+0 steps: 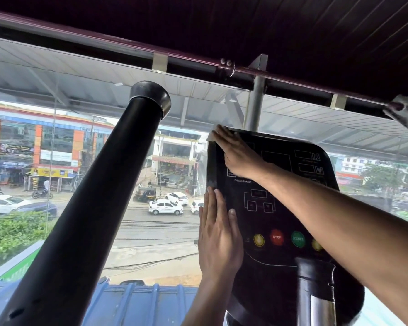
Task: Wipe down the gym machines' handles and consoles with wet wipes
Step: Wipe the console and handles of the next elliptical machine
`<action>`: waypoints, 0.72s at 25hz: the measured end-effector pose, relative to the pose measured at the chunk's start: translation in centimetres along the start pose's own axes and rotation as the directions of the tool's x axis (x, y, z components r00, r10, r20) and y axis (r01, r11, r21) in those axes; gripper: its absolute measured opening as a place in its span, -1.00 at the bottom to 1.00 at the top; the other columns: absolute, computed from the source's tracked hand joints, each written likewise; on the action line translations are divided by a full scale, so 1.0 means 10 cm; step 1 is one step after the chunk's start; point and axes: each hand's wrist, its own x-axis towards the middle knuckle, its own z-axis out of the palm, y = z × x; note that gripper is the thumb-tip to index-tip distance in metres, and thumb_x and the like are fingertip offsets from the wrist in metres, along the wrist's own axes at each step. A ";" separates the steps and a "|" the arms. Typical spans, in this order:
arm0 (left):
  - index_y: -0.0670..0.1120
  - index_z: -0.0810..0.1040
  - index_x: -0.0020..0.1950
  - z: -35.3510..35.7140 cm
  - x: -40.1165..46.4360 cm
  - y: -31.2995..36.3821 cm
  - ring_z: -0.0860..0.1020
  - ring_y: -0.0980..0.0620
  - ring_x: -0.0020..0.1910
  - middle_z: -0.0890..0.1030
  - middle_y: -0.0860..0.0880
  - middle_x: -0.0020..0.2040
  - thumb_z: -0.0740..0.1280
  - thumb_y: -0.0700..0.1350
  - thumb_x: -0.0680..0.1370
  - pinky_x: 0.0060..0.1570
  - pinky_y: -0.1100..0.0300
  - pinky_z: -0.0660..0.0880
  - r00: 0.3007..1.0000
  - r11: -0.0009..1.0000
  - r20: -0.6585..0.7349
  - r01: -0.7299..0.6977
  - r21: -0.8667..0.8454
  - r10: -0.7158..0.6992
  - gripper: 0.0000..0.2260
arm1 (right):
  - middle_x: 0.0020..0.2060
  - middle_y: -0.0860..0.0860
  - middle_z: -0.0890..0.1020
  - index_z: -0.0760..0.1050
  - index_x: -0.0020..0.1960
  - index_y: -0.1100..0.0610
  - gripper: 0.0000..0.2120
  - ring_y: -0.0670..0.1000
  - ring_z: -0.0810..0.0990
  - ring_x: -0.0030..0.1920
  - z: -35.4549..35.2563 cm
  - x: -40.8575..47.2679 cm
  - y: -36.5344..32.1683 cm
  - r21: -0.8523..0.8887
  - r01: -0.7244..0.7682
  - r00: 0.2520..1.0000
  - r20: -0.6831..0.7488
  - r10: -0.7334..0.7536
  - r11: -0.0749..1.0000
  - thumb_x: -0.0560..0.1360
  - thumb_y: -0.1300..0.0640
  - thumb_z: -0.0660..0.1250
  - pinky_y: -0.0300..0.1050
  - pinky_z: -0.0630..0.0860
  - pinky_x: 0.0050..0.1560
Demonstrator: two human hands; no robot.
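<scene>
Black and glossy, the machine's console (278, 184) fills the right of the view, its face tilted up toward the person standing at it. The right hand (236, 152) reaches across to the panel's upper left corner, fingers laid out straight and pressing a pale wet wipe (209, 137) flat against the surface; only a sliver of the wipe peeks out past the fingertips at the console's edge. Flat fingers spread the pressure over more of the wipe, which suits a broad smooth panel like this one.

The left hand (218, 234) lies released and flat along the console's left edge, fingers straight and pointing up, thumb resting on the face. It holds nothing; I would guess it is there to steady the panel so it doesn't rock under the wiping.

Lower on the face sit a red STOP button (276, 237), a green start button (298, 239) and a yellow button (258, 240), all clear of both hands. With the wipe at the top corner, the middle and the button row look like ground yet to cover.

To the left, a thick black handle (99, 198) with a rounded cap rises diagonally, untouched. Beyond the glass, a street with parked cars and shopfronts lies far below.
</scene>
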 end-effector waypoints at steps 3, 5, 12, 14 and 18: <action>0.02 -0.04 0.71 0.00 -0.01 0.00 -0.21 0.30 0.62 -0.11 0.18 0.68 -0.18 0.22 0.72 0.62 0.21 -0.13 1.000 1.000 -0.001 -0.004 -0.018 0.004 -0.42 | 0.65 0.06 -0.07 -0.04 0.66 0.15 -0.30 -0.01 -0.14 0.65 0.00 -0.28 -0.02 -0.029 0.107 0.994 0.041 -0.106 0.994 0.59 0.44 0.11 0.06 -0.20 0.64; 0.04 -0.04 0.70 0.00 -0.02 0.00 -0.21 0.31 0.62 -0.11 0.19 0.67 -0.25 0.29 0.68 0.63 0.20 -0.13 1.000 0.999 0.004 0.000 -0.037 0.000 -0.36 | 0.65 0.03 -0.06 -0.04 0.66 0.14 -0.31 -0.04 -0.15 0.64 0.01 -0.53 -0.04 -0.022 0.153 0.985 0.085 -0.151 0.988 0.60 0.43 0.09 0.03 -0.19 0.64; 0.04 -0.04 0.70 -0.02 -0.02 0.04 -0.18 0.30 0.63 -0.05 0.14 0.69 -0.33 0.38 0.63 0.64 0.13 -0.07 1.000 0.997 -0.005 0.003 -0.080 -0.003 -0.28 | 0.66 0.02 -0.08 -0.07 0.67 0.10 -0.24 -0.09 -0.21 0.64 -0.02 -1.03 0.08 -0.056 0.297 0.938 0.205 -0.280 0.953 0.55 0.44 0.09 0.02 -0.11 0.64; 0.03 -0.04 0.70 -0.02 -0.02 0.03 -0.17 0.29 0.63 -0.04 0.11 0.70 -0.33 0.38 0.63 0.64 0.13 -0.06 1.000 0.997 -0.005 -0.004 -0.078 0.004 -0.27 | 0.66 0.02 -0.08 -0.06 0.67 0.11 -0.26 -0.07 -0.21 0.64 -0.04 -1.06 0.09 -0.079 0.341 0.921 0.231 -0.315 0.937 0.56 0.42 0.09 0.02 -0.11 0.64; 0.03 -0.04 0.71 -0.01 -0.01 0.02 -0.19 0.30 0.63 -0.05 0.12 0.70 -0.34 0.39 0.62 0.64 0.13 -0.06 1.000 0.998 0.003 -0.001 -0.057 0.001 -0.25 | 0.65 -0.03 -0.15 -0.13 0.67 0.06 -0.27 -0.12 -0.25 0.62 -0.05 -0.91 0.07 -0.089 0.237 0.951 0.226 -0.212 0.967 0.61 0.40 0.09 0.03 -0.17 0.64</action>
